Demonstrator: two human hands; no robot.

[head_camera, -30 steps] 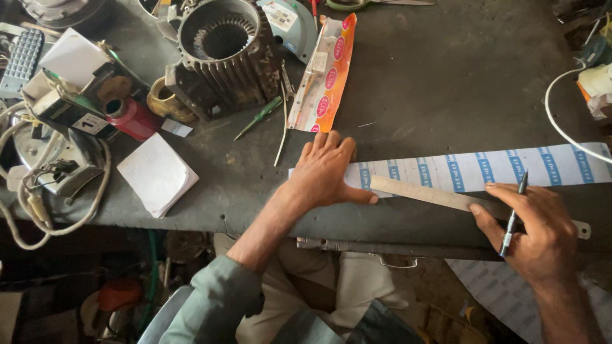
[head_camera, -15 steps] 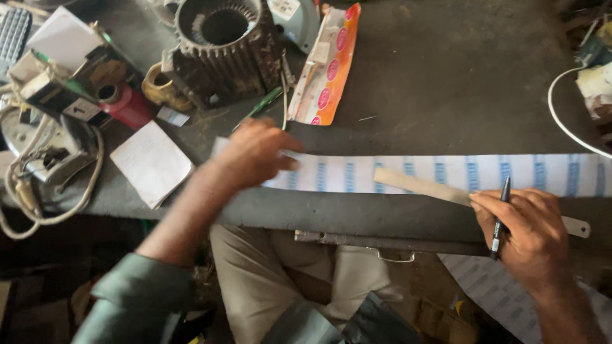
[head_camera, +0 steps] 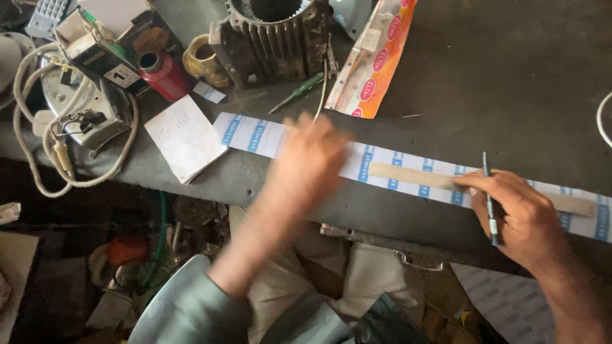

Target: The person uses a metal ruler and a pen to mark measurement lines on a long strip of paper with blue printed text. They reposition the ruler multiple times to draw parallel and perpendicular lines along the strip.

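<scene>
As we look down at the worktop (head_camera: 510,76), our right hand (head_camera: 519,216) grips a pen (head_camera: 489,200) and pins a wooden ruler (head_camera: 408,175); our left hand (head_camera: 312,159), blurred, fingers spread, hovers over the white-and-blue paper strip (head_camera: 255,135) running left to right.

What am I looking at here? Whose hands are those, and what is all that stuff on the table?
The camera sits on a person's head and looks down, so these are that person's own two hands at a dark workbench. The right hand holds a pen and presses a flat wooden stick onto a long white paper strip with blue marks. The left hand is blurry and lies over the strip; I cannot tell if it grips anything. Farther back are a ribbed metal motor housing, a green screwdriver, a red bottle, a white notepad and an orange packet.
</scene>
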